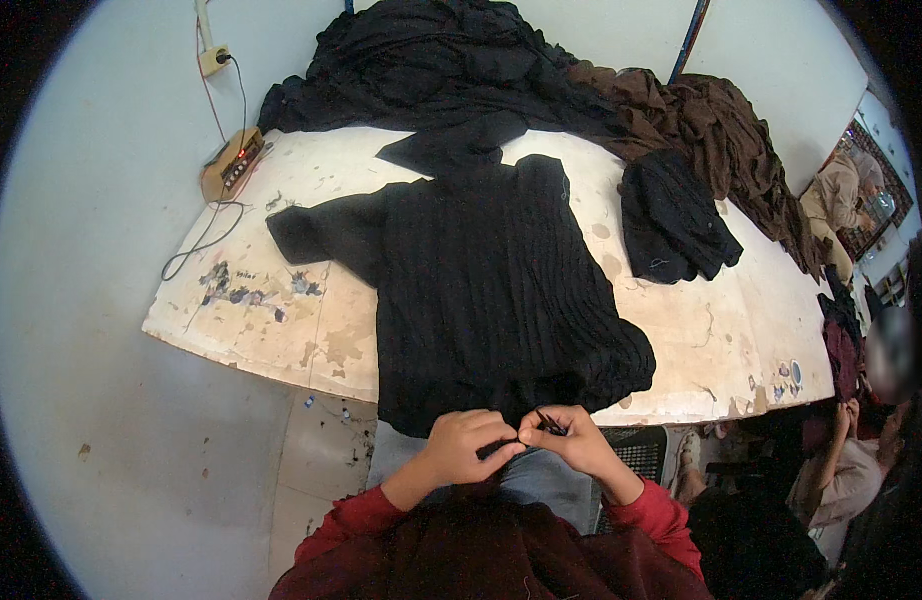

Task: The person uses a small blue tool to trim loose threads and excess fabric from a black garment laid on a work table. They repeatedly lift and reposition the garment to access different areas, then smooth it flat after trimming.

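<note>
A black pleated garment (481, 270) lies spread on the pale worktable (351, 350), one sleeve out to the left and its near edge hanging over the front. My left hand (471, 443) is closed on that near edge, with dark cloth showing under its fingers. My right hand (576, 440) meets it fingertip to fingertip in a pinch. A small dark pointed tool, which looks like thread snips (551, 424), sits in the right hand. What the touching fingertips pinch is too small to make out.
A folded black cloth piece (676, 215) lies to the right. Black fabric (431, 60) and brown fabric (721, 130) are heaped along the back. A brown radio-like box (233, 165) with a cable stands at the left. Other people (851, 470) sit at the right.
</note>
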`<state>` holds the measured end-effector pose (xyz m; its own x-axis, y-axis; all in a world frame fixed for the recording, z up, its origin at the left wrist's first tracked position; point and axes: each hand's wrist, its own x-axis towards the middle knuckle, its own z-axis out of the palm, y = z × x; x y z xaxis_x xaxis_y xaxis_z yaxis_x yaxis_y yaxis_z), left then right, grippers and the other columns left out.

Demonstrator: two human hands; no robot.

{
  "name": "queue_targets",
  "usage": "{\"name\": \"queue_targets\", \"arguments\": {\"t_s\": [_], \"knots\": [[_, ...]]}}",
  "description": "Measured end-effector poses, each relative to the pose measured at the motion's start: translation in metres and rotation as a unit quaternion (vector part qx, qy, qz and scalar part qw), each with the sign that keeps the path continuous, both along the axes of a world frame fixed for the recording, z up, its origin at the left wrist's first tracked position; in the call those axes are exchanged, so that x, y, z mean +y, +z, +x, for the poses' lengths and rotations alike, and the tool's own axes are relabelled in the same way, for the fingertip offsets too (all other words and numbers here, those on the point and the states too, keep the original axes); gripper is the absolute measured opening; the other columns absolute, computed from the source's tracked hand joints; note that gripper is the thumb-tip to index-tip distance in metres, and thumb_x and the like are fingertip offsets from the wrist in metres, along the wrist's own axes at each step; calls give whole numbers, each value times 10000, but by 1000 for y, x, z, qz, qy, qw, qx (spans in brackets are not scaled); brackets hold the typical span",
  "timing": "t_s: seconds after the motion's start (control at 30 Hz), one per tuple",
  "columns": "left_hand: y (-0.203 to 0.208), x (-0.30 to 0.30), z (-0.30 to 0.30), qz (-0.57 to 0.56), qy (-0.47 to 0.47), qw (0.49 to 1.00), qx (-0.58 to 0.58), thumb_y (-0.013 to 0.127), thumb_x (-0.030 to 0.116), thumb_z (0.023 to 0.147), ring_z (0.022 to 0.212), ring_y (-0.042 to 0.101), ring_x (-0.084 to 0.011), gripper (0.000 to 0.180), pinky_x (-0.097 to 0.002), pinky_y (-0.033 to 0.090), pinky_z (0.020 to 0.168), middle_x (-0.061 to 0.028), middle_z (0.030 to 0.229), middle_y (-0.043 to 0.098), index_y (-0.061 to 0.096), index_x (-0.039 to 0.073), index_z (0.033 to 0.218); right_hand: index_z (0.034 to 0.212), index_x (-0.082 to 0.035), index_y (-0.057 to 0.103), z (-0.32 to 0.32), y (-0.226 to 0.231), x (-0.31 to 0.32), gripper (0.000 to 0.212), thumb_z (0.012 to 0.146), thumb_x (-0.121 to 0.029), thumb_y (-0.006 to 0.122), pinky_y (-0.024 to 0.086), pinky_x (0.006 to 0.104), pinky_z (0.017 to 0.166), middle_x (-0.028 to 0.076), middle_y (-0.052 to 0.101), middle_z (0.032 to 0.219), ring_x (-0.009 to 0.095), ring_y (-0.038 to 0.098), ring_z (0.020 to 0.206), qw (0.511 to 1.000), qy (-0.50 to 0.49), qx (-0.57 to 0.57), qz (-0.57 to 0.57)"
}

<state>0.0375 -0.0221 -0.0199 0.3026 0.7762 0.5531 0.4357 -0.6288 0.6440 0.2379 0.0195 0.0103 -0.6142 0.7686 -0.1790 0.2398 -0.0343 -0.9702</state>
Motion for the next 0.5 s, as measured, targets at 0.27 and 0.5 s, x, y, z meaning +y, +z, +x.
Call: {"name": "queue_targets", "arguments": {"t_s": [0.27, 0.5], "knots": [[-25, -29, -9, 53, -81, 995, 23, 703, 191, 820, 601, 578, -189, 133, -299, 449, 520, -37, 743, 604, 647, 77, 855, 947, -9, 671, -3, 13, -29, 148, 860, -129, 667, 513, 309, 759, 103, 691, 868, 185, 661, 814, 986, 78, -114, 96], [-26, -28, -12, -221, -179, 950, -128, 663, 228, 867, 703, 566, -185, 179, -323, 454, 629, -48, 742, 611, 664, 50, 842, 1082, -38, 661, 2, 39, -17, 269, 841, -151, 702, 516, 303, 785, 111, 683, 1038, 196, 662, 943, 974, 196, -104, 54]]}}
